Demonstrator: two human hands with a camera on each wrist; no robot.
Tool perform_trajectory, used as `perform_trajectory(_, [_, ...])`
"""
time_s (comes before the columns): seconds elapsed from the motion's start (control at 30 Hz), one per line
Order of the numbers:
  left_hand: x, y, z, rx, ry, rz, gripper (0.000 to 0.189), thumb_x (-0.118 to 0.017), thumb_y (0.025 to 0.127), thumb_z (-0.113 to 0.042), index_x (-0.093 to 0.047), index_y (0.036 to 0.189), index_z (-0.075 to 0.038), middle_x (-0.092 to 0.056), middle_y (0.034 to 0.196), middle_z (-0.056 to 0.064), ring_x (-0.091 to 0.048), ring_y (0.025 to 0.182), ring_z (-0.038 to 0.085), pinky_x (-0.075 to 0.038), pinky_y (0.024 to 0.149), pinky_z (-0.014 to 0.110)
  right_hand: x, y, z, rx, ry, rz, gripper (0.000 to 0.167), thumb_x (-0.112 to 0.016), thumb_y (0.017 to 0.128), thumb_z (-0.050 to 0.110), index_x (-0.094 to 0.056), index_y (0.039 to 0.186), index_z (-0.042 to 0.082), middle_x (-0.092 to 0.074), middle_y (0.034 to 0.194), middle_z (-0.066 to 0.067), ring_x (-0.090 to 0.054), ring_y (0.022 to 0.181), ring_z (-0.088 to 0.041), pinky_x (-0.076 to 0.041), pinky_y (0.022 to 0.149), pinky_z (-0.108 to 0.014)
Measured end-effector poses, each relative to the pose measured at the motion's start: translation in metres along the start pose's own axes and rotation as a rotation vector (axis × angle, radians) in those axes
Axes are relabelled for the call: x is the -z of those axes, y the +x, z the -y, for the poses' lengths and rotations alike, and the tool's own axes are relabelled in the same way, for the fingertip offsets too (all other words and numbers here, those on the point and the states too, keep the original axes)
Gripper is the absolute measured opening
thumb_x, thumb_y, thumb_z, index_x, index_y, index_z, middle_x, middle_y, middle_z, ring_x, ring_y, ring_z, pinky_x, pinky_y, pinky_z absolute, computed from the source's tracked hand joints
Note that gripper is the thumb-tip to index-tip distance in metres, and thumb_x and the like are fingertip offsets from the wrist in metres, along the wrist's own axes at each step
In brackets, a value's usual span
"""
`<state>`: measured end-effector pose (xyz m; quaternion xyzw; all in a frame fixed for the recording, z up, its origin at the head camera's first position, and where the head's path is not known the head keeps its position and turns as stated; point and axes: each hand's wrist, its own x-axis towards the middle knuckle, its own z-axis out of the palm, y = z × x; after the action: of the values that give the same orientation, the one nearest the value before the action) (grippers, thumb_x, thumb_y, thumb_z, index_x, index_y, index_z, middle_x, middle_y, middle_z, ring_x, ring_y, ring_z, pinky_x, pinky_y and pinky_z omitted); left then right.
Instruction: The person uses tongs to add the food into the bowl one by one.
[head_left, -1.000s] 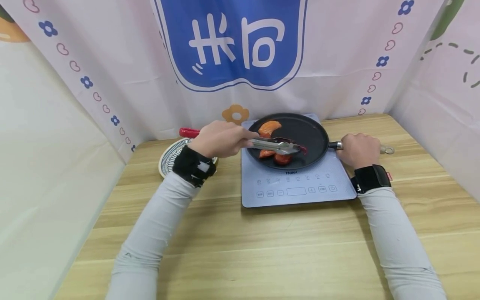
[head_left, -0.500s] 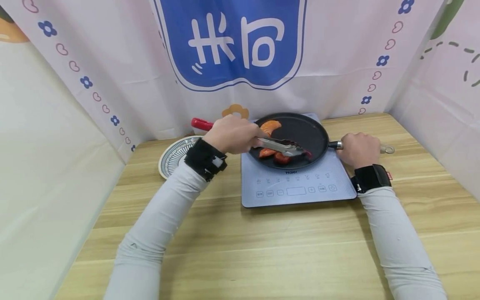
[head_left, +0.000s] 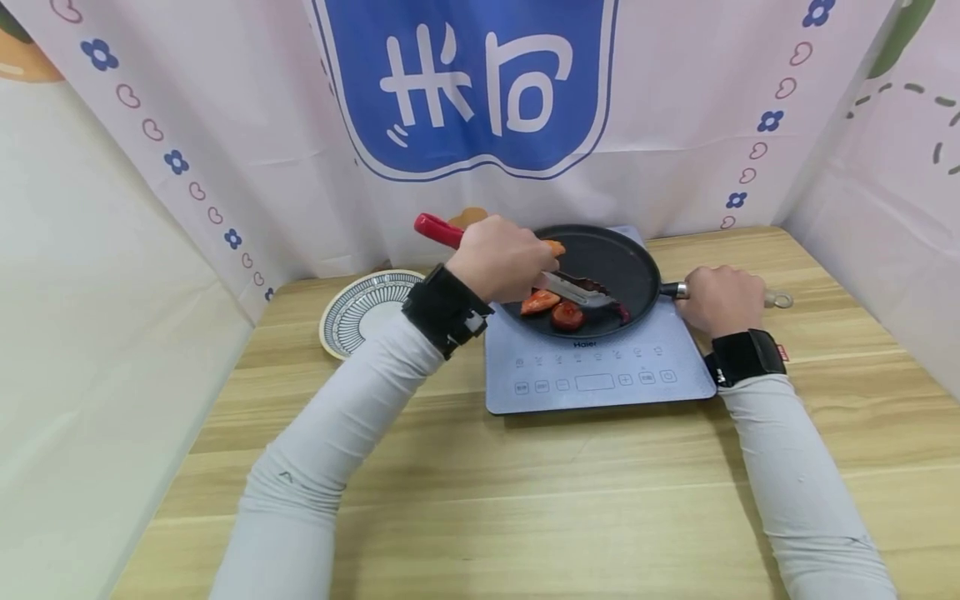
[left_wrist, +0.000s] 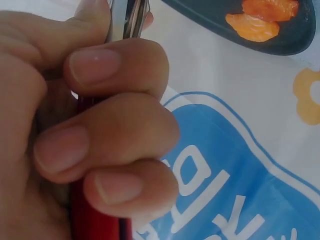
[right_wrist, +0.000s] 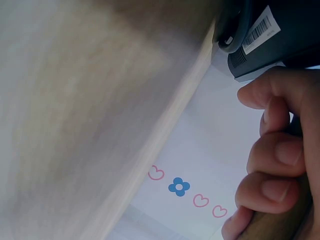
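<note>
My left hand [head_left: 504, 260] grips a pair of metal tongs [head_left: 573, 287] with a red handle, its fingers curled round them in the left wrist view. The tongs' tips are low over the black frying pan [head_left: 607, 254], beside a dark red piece of food [head_left: 624, 314]; I cannot tell whether they pinch it. Nearer the pan's front lie an orange-red piece [head_left: 540, 302] and a round red slice [head_left: 567, 315]. An orange piece [left_wrist: 252, 27] lies at the pan's edge, partly behind my hand in the head view. My right hand [head_left: 723, 298] holds the pan's handle [head_left: 776, 298].
Under the pan stands a flat induction cooker [head_left: 600, 400] with a touch panel. A patterned plate [head_left: 341, 325] sits to the left on the wooden table [head_left: 525, 508], partly covered by my left wrist. A printed cloth [head_left: 675, 100] hangs behind.
My left hand has moved right and slightly away from me, carrying the tongs. Their tips and the dark red piece have shifted a little right. The right hand stays on the pan handle.
</note>
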<state>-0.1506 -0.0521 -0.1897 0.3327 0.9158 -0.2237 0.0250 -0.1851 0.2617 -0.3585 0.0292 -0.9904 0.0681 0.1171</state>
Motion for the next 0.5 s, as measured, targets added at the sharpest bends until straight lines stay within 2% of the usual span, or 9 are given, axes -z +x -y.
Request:
perform_trajectory(0.2, [0.0028, 0.0003, -0.0027, 0.037, -0.028, 0.051, 0.034, -0.064, 0.105, -0.042, -0.071, 0.136, -0.029, -0.071, 0.096, 0.003, -0.064, 0.079, 0.024, -0.060, 0.072, 0.037, -0.0002, 0.0000, -0.0006, 0.004, 0.002, -0.018, 0.032, -0.074, 0.085, 0.019, -0.057, 0.060, 0.009, -0.053, 0.059, -0.010, -0.051, 0.056, -0.033, -0.037, 0.050, -0.045])
perform_trajectory(0.33, [0.0017, -0.0001, -0.0038, 0.038, -0.079, 0.089, 0.038, -0.063, 0.105, -0.043, -0.069, 0.139, -0.028, -0.065, 0.089, 0.003, -0.061, 0.077, 0.024, -0.053, 0.068, 0.034, -0.0003, 0.0000, -0.0006, -0.002, 0.005, -0.005, 0.033, -0.074, 0.086, 0.020, -0.057, 0.060, 0.009, -0.053, 0.059, -0.009, -0.050, 0.057, -0.032, -0.037, 0.051, -0.044])
perform_trajectory(0.5, [-0.0002, -0.0015, -0.0057, 0.023, -0.112, 0.103, 0.041, -0.061, 0.106, -0.046, -0.067, 0.142, -0.026, -0.057, 0.079, 0.002, -0.057, 0.073, 0.022, -0.044, 0.062, 0.030, -0.0006, -0.0001, -0.0012, -0.006, 0.005, 0.004, 0.031, -0.074, 0.086, 0.020, -0.058, 0.061, 0.009, -0.053, 0.060, -0.009, -0.051, 0.058, -0.033, -0.037, 0.052, -0.044])
